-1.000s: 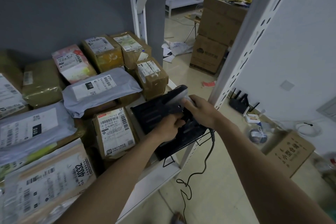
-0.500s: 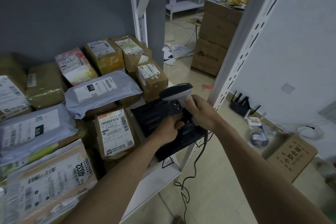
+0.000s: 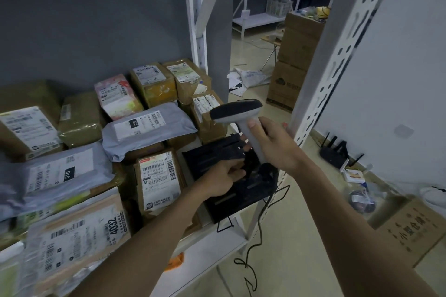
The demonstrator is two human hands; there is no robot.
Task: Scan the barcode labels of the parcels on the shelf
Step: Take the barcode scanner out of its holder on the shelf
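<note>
Head view | right hand grips scanner | left hand holds black stand

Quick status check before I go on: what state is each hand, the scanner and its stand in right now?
Right hand: grips the scanner handle.
Scanner: lifted clear of the stand, head toward the parcels.
Left hand: rests on the black stand.
Black stand: on the shelf edge.
</note>
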